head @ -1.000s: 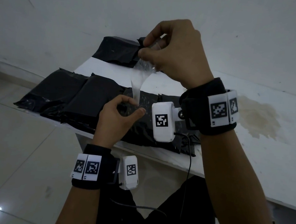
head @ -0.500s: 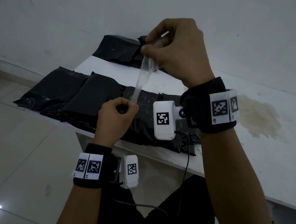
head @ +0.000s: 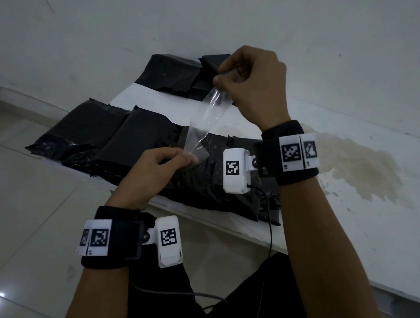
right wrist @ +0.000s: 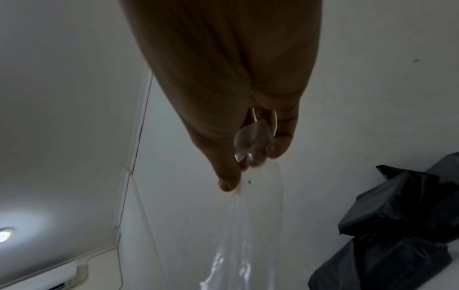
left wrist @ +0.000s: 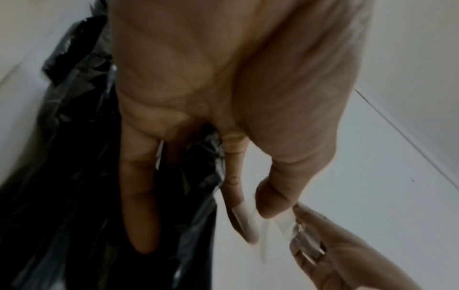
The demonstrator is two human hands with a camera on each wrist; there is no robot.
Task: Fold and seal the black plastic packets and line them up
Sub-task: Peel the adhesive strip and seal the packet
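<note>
From the head view, the left hand (head: pixel 150 176) pinches the lower end of a clear, glossy strip of adhesive tape (head: pixel 204 122) between thumb and forefinger; the right hand (head: pixel 254 83), raised higher and farther back, pinches the upper end with its fingers curled; the strip runs taut between them, above a row of black plastic packets (head: pixel 117 147) lying side by side along the near edge of the white table (head: pixel 351 223); a second heap of black plastic packets (head: pixel 171 73) sits farther back against the white wall (head: pixel 141 11); a brownish stain (head: pixel 357 168) marks the tabletop to the right.

From the left wrist view (somewhat blurred), the left hand (left wrist: pixel 223 98) nips the tape (left wrist: pixel 248 212) between thumb and forefinger, the other fingers hanging loosely over crumpled black plastic (left wrist: pixel 87 176); the right hand (left wrist: pixel 335 261) shows at the lower right.

From the right wrist view, the right hand (right wrist: pixel 228 88) holds the tape (right wrist: pixel 250 225) bunched at its fingertips, the strip trailing downward; black packets (right wrist: pixel 397 225) lie at the right.
</note>
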